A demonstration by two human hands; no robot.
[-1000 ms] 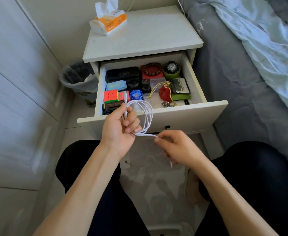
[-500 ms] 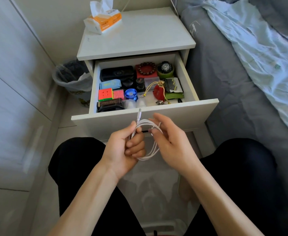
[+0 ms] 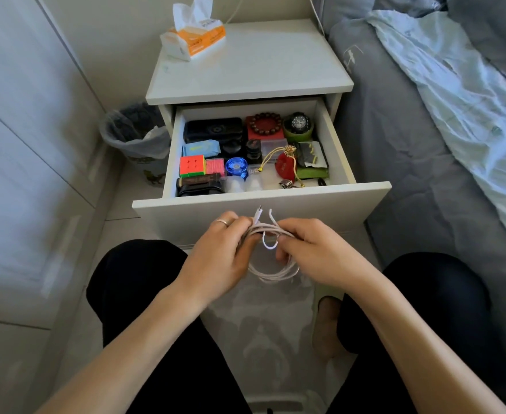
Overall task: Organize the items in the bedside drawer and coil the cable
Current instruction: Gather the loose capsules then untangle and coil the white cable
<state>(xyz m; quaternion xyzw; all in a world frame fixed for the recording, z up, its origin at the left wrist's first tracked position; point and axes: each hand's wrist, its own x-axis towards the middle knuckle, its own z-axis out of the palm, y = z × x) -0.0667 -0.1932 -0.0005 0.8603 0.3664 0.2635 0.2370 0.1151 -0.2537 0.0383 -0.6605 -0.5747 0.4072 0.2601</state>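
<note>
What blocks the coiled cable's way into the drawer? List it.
Nothing visible. The white cable, held by left hand and right hand, sits just before the open drawer; its front middle looks least crowded.

Parts of the white cable (image 3: 271, 271) were hidden inside both hands. The bed (image 3: 425, 162) was cut off at the right edge. Small items at the drawer (image 3: 263, 201) front were too blurred to be identified.

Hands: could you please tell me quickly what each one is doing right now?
Left hand: fingers curled, gripping the coiled white cable.
Right hand: fingers curled, gripping the same cable.
</note>
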